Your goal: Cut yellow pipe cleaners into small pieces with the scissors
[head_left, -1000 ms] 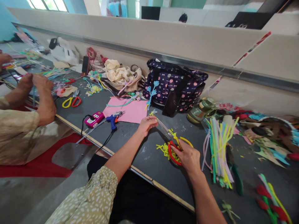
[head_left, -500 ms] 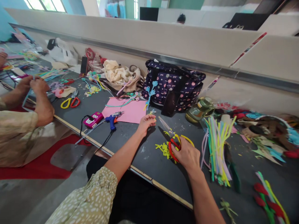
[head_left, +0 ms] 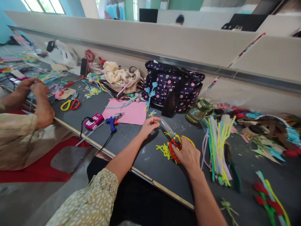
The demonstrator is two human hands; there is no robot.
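My right hand (head_left: 188, 152) is wrapped round the red and yellow handles of a pair of scissors (head_left: 167, 128), whose blades point up and left. At the blade tips, my left hand (head_left: 150, 125) is closed in a pinch; what lies between its fingertips is too small to make out. Short yellow-green cut pieces (head_left: 164, 151) lie in a heap below the scissors. Some small pale blue and yellow bits (head_left: 152, 113) rest on the table just beyond my left hand. A light blue flower stem (head_left: 150, 94) stands behind, by the pink sheet (head_left: 131, 113).
A dark patterned bag (head_left: 174, 84) and a green jar (head_left: 199, 110) stand at the back. Bundled fuzzy stems (head_left: 219, 150) lie right. A blue glue gun (head_left: 112, 121), a pink device (head_left: 94, 121) and other scissors (head_left: 70, 104) lie left, near another person's hands (head_left: 35, 88).
My left hand has moved slightly right, to the scissor tips. The small blue and yellow bits behind it show more fully. The other person's hands have shifted slightly.
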